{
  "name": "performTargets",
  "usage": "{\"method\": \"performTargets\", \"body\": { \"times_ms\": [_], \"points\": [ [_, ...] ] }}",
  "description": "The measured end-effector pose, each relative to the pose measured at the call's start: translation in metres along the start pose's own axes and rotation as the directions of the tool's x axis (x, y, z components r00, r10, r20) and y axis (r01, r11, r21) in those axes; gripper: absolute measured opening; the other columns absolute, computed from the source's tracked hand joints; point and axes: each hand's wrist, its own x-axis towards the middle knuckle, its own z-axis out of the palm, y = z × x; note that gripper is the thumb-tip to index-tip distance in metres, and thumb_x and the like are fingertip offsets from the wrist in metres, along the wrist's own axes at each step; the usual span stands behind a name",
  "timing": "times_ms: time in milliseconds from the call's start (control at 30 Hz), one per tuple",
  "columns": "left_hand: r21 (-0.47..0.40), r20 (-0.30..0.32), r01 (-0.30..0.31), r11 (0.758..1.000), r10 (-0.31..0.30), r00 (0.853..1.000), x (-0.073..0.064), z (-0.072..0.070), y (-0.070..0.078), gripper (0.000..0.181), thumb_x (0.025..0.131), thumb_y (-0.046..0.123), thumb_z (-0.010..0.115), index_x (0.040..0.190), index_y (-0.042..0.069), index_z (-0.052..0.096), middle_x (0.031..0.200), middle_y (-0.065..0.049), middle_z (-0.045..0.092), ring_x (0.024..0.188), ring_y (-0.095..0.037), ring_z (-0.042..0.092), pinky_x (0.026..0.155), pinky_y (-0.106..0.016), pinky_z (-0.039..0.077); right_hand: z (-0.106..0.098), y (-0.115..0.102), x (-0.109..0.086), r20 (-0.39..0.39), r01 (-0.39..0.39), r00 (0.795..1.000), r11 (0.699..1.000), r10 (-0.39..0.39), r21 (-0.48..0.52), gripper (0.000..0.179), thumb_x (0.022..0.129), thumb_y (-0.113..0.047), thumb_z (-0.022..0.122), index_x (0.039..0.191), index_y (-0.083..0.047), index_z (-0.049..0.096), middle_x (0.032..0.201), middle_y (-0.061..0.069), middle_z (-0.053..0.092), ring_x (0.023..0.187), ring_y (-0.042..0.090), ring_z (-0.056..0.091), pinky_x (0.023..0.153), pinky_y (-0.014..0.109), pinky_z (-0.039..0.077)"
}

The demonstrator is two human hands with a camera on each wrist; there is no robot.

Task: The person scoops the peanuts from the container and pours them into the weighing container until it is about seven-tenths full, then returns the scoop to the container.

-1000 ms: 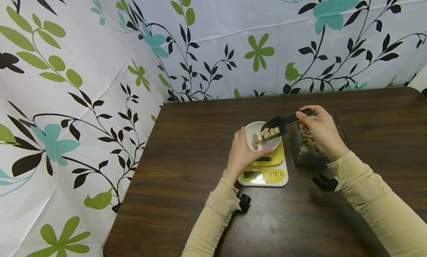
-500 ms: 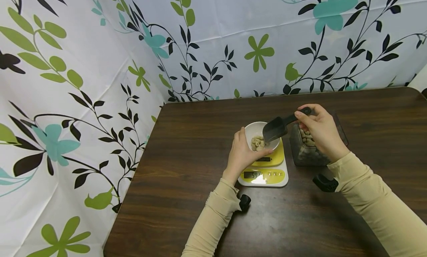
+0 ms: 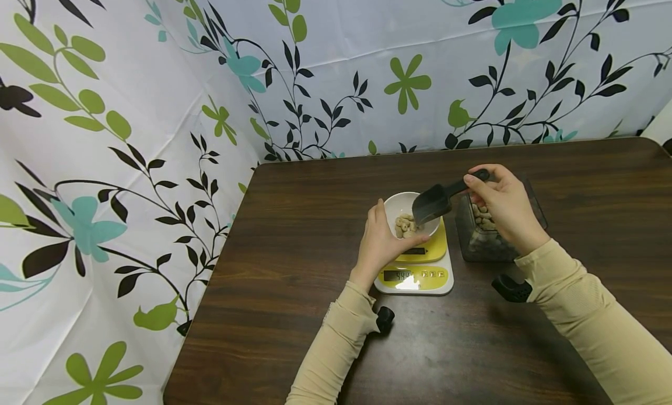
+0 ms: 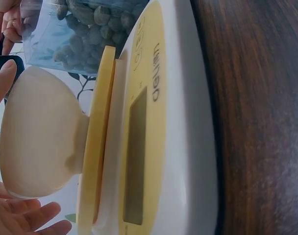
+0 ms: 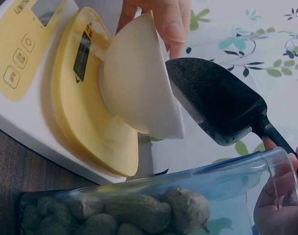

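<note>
A small white bowl (image 3: 400, 202) stands on the yellow platform of a kitchen scale (image 3: 443, 279). Pale nuts that look like unshelled peanuts (image 3: 405, 225) lie inside the bowl. My left hand (image 3: 382, 241) holds it from the left, thumb along the near rim and fingers round the far side. My right hand (image 3: 501, 203) grips the handle of a black scoop (image 3: 431, 204). The scoop blade is tipped over the bowl's right rim, its back facing up in the head view. In the right wrist view the scoop (image 5: 215, 100) has its tip right at the bowl's (image 5: 136, 81) mouth.
A clear plastic container (image 3: 480, 250) of peanuts stands just right of the scale, partly under my right hand. The scale display shows digits. The dark wooden table (image 3: 294, 265) meets a patterned curtain (image 3: 341, 31) at the back and left.
The peanuts that were in the scoop a second ago have dropped into the bowl as the scoop turned over. The display digits have changed. Both hands stay nearly in place.
</note>
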Motion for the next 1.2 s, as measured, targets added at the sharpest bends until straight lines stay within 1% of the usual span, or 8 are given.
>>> {"method": "performTargets", "body": {
  "times_ms": [267, 367, 400, 500, 700, 933, 1067, 1200],
  "points": [
    [0.033, -0.041, -0.038, 0.999, 0.039, 0.998, 0.005, -0.005, 0.005, 0.119, 0.063, 0.063, 0.076, 0.150, 0.010, 0.015, 0.150, -0.011, 0.028, 0.134, -0.028, 0.035, 0.103, -0.046, 0.040, -0.002, -0.007, -0.002, -0.032, 0.005, 0.999, 0.991, -0.001, 0.134, 0.026, 0.089, -0.029, 0.061, 0.110, -0.015, 0.052, 0.068, -0.011, 0.060, 0.063, 0.007, 0.052, 0.058, 0.016, 0.045],
    [0.053, -0.048, -0.046, 0.998, 0.048, 0.998, 0.008, -0.008, 0.009, 0.118, 0.063, 0.065, 0.074, 0.150, 0.010, 0.016, 0.150, -0.010, 0.028, 0.136, -0.028, 0.034, 0.106, -0.047, 0.038, -0.005, -0.012, -0.004, -0.049, 0.015, 0.999, 0.987, -0.007, 0.159, 0.029, 0.088, -0.030, 0.063, 0.110, -0.015, 0.051, 0.067, -0.011, 0.059, 0.064, 0.006, 0.052, 0.060, 0.017, 0.045],
    [0.056, -0.050, -0.050, 0.997, 0.053, 0.997, 0.009, -0.009, 0.011, 0.118, 0.063, 0.065, 0.074, 0.150, 0.010, 0.016, 0.150, -0.010, 0.028, 0.136, -0.028, 0.035, 0.106, -0.047, 0.037, -0.006, -0.015, -0.004, -0.051, 0.024, 0.999, 0.981, -0.015, 0.194, 0.030, 0.088, -0.029, 0.063, 0.110, -0.014, 0.051, 0.067, -0.010, 0.059, 0.063, 0.006, 0.052, 0.060, 0.017, 0.044],
    [0.065, -0.057, -0.067, 0.996, 0.071, 0.996, 0.011, -0.012, 0.019, 0.117, 0.064, 0.065, 0.073, 0.150, 0.010, 0.017, 0.150, -0.011, 0.029, 0.135, -0.030, 0.035, 0.106, -0.048, 0.036, -0.013, -0.021, -0.005, -0.063, 0.068, 0.997, 0.955, -0.051, 0.289, 0.028, 0.087, -0.024, 0.065, 0.109, -0.011, 0.052, 0.065, -0.008, 0.060, 0.062, 0.006, 0.052, 0.060, 0.017, 0.043],
    [0.057, -0.056, -0.124, 0.991, 0.127, 0.990, 0.011, -0.013, 0.037, 0.115, 0.065, 0.064, 0.073, 0.150, 0.012, 0.016, 0.151, -0.009, 0.029, 0.135, -0.029, 0.036, 0.106, -0.049, 0.035, -0.031, -0.030, -0.005, -0.113, 0.153, 0.987, 0.874, -0.113, 0.461, 0.025, 0.086, -0.014, 0.066, 0.106, -0.007, 0.053, 0.065, -0.003, 0.062, 0.059, 0.009, 0.053, 0.058, 0.018, 0.042],
    [0.019, -0.046, -0.200, 0.980, 0.200, 0.979, 0.008, -0.009, 0.061, 0.106, 0.070, 0.061, 0.071, 0.150, 0.016, 0.018, 0.151, -0.006, 0.029, 0.137, -0.023, 0.034, 0.109, -0.041, 0.035, -0.052, -0.031, -0.005, -0.201, 0.237, 0.969, 0.771, -0.144, 0.592, 0.024, 0.083, -0.003, 0.067, 0.104, 0.001, 0.055, 0.084, 0.005, 0.060, 0.058, 0.012, 0.056, 0.055, 0.018, 0.045],
    [-0.009, -0.011, -0.235, 0.972, 0.235, 0.972, 0.007, -0.001, 0.072, 0.102, 0.073, 0.061, 0.068, 0.150, 0.019, 0.016, 0.151, -0.004, 0.027, 0.138, -0.019, 0.032, 0.108, -0.037, 0.037, -0.063, -0.026, -0.007, -0.256, 0.265, 0.958, 0.749, -0.132, 0.607, 0.023, 0.083, 0.000, 0.065, 0.103, 0.002, 0.056, 0.088, 0.007, 0.056, 0.057, 0.012, 0.055, 0.053, 0.017, 0.045],
    [-0.009, 0.039, -0.255, 0.967, 0.255, 0.966, 0.005, 0.009, 0.081, 0.099, 0.076, 0.063, 0.064, 0.151, 0.023, 0.013, 0.152, -0.004, 0.024, 0.139, -0.019, 0.032, 0.106, -0.036, 0.039, -0.070, -0.020, -0.009, -0.296, 0.268, 0.950, 0.760, -0.104, 0.592, 0.021, 0.082, 0.001, 0.066, 0.101, 0.001, 0.056, 0.084, 0.005, 0.057, 0.055, 0.012, 0.055, 0.052, 0.017, 0.045]
  ]
}}
